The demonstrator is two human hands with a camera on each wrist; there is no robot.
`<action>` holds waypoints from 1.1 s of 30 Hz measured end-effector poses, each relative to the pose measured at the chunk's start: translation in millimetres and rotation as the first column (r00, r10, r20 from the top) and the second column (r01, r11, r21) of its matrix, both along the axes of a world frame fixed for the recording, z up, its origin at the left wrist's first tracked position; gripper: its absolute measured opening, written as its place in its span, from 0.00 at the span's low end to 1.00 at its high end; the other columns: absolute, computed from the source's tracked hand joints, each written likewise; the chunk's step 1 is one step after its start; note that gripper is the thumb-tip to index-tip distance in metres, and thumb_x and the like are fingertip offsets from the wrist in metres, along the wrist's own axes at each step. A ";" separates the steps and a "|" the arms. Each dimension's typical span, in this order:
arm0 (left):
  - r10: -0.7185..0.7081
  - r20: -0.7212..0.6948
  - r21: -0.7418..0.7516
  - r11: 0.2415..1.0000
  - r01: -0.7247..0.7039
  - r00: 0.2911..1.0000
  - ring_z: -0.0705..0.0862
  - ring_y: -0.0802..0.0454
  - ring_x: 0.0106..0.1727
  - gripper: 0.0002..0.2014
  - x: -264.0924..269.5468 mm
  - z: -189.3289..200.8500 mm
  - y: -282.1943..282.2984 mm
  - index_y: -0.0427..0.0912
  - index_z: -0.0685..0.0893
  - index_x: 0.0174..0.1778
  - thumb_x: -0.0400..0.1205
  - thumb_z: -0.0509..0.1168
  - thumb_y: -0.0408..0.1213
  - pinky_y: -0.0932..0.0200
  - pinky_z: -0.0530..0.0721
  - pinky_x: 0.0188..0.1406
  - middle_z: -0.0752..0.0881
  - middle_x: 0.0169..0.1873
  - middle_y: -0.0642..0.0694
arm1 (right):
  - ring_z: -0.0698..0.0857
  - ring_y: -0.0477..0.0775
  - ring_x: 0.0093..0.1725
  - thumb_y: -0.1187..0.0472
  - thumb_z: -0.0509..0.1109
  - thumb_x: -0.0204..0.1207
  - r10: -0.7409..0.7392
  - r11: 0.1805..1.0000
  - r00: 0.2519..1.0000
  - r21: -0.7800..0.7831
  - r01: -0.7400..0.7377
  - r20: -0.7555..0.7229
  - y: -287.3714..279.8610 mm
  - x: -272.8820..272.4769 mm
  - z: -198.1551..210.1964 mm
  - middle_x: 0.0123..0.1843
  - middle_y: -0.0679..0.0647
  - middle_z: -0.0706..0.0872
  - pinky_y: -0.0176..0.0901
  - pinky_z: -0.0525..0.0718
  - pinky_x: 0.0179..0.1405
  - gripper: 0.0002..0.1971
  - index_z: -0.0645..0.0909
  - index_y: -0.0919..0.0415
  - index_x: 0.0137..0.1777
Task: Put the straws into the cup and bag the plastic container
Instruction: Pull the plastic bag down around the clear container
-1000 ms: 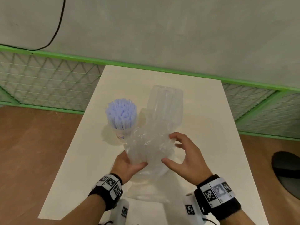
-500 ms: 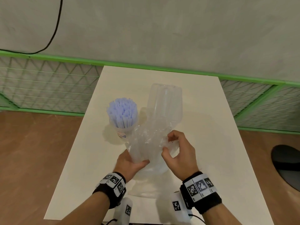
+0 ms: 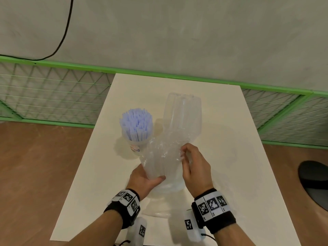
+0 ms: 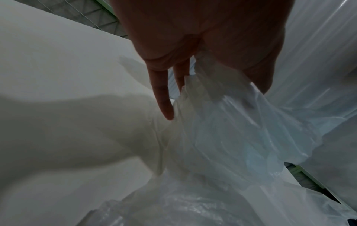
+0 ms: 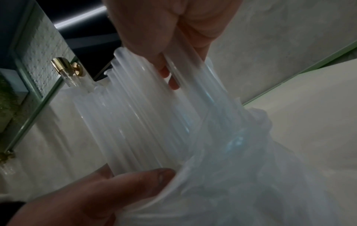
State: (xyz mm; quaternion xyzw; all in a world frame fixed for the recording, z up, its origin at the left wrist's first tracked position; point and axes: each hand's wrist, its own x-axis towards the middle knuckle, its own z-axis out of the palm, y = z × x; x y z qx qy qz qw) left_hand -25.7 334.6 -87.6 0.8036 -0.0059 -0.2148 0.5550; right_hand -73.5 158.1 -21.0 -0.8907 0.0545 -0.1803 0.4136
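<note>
A clear ribbed plastic container (image 3: 182,118) leans away from me on the white table (image 3: 221,139), its lower part inside a crumpled clear plastic bag (image 3: 163,157). My left hand (image 3: 143,180) grips the bag and the container inside it from the lower left, thumb in front. My right hand (image 3: 193,166) pinches the bag's bunched edge on the right side. In the right wrist view the container (image 5: 146,116) rises out of the bag (image 5: 241,168). A clear cup (image 3: 137,147) packed with pale blue straws (image 3: 136,124) stands upright just left of the container.
A green-framed wire mesh fence (image 3: 53,96) runs behind and beside the table. A black cable (image 3: 65,32) hangs on the grey wall. On the wooden floor to the right lies a black object (image 3: 314,181).
My right hand went from spread open beside the bag to pinching its bunched edge, and has shifted slightly up. The left hand has kept its grip.
</note>
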 end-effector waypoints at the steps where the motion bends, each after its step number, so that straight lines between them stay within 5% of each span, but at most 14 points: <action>1: 0.001 -0.002 0.000 1.000 -0.001 1.000 0.87 0.65 0.49 0.26 -0.2 0.2 -0.1 0.58 0.82 0.56 0.65 0.83 0.46 0.68 0.83 0.48 0.90 0.48 0.59 | 0.83 0.39 0.49 0.71 0.64 0.80 0.004 1.000 1.000 -0.004 -0.004 0.000 -0.3 -0.3 0.3 0.52 0.42 0.85 0.19 0.75 0.50 0.21 0.72 0.43 0.62; 3: 0.004 -0.011 0.000 1.000 -0.004 1.000 0.87 0.63 0.51 0.27 -0.3 -0.1 0.4 0.57 0.82 0.57 0.64 0.83 0.47 0.64 0.84 0.50 0.90 0.48 0.58 | 0.83 0.38 0.52 0.71 0.65 0.79 -0.004 1.000 0.999 -0.023 0.005 0.037 0.2 -0.3 3.4 0.53 0.43 0.85 0.18 0.75 0.53 0.22 0.72 0.43 0.64; 6: 0.006 -0.018 -0.003 1.000 -0.007 1.000 0.88 0.62 0.51 0.28 -0.9 0.0 1.3 0.55 0.83 0.59 0.64 0.83 0.48 0.60 0.86 0.54 0.90 0.49 0.58 | 0.81 0.41 0.47 0.62 0.69 0.80 -0.076 0.994 0.986 -0.071 0.088 0.147 1.2 4.3 13.2 0.47 0.42 0.82 0.15 0.71 0.48 0.10 0.76 0.48 0.55; 9: 0.009 -0.025 -0.015 1.000 -0.009 1.000 0.87 0.61 0.52 0.27 -1.5 1.5 1.2 0.56 0.82 0.59 0.64 0.83 0.47 0.59 0.85 0.55 0.90 0.50 0.58 | 0.77 0.40 0.45 0.67 0.75 0.76 -0.217 0.971 0.948 -0.048 0.234 0.235 -4.1 10.6 20.1 0.46 0.45 0.79 0.15 0.69 0.49 0.08 0.79 0.58 0.49; 12: 0.005 -0.046 -0.021 1.000 -0.006 0.999 0.88 0.60 0.53 0.29 -1.3 -0.4 1.3 0.55 0.83 0.59 0.62 0.83 0.51 0.55 0.86 0.58 0.90 0.50 0.57 | 0.79 0.45 0.52 0.68 0.74 0.77 -0.302 0.952 0.934 0.008 0.306 0.192 -10.6 15.1 22.0 0.53 0.47 0.81 0.17 0.68 0.53 0.11 0.79 0.59 0.56; 16: 0.007 -0.060 -0.002 1.000 -0.007 0.998 0.89 0.58 0.52 0.34 -0.1 -3.5 1.2 0.53 0.84 0.60 0.58 0.81 0.56 0.51 0.87 0.59 0.91 0.49 0.56 | 0.81 0.44 0.47 0.64 0.68 0.82 -0.218 0.975 0.973 -0.027 0.220 0.076 -15.1 17.9 20.8 0.51 0.47 0.84 0.30 0.74 0.50 0.14 0.78 0.55 0.67; 22: 0.012 -0.051 0.010 1.000 -0.012 0.999 0.88 0.57 0.52 0.31 -0.7 -1.2 0.8 0.52 0.84 0.59 0.61 0.82 0.52 0.52 0.86 0.59 0.90 0.49 0.55 | 0.81 0.46 0.41 0.63 0.69 0.82 -0.163 0.983 0.984 -0.068 0.168 0.079 -19.6 20.4 23.2 0.47 0.47 0.83 0.30 0.74 0.45 0.12 0.81 0.55 0.64; 24: 0.014 -0.058 0.007 1.000 -0.014 0.998 0.89 0.57 0.52 0.29 -0.8 -0.9 1.0 0.51 0.84 0.59 0.63 0.83 0.48 0.52 0.86 0.59 0.90 0.49 0.55 | 0.80 0.46 0.45 0.65 0.70 0.81 -0.178 0.979 0.978 -0.080 0.187 0.108 -19.7 20.4 22.9 0.48 0.49 0.82 0.26 0.72 0.47 0.10 0.82 0.57 0.61; 28: 0.011 -0.055 0.009 1.000 -0.011 0.998 0.89 0.58 0.52 0.28 -0.6 -2.7 1.8 0.55 0.83 0.57 0.61 0.82 0.51 0.51 0.87 0.59 0.90 0.48 0.56 | 0.76 0.31 0.52 0.65 0.67 0.83 -0.184 0.979 0.978 -0.072 0.191 0.095 -19.3 22.1 22.3 0.50 0.52 0.81 0.16 0.68 0.51 0.03 0.81 0.59 0.53; 33: 0.001 -0.051 0.019 1.000 0.000 0.999 0.89 0.58 0.51 0.26 -0.3 -3.1 1.9 0.59 0.83 0.54 0.61 0.82 0.53 0.50 0.87 0.59 0.90 0.48 0.57 | 0.81 0.47 0.45 0.64 0.65 0.85 -0.159 0.983 0.982 -0.079 0.168 0.104 -20.2 23.4 23.9 0.44 0.47 0.83 0.18 0.71 0.47 0.03 0.80 0.60 0.53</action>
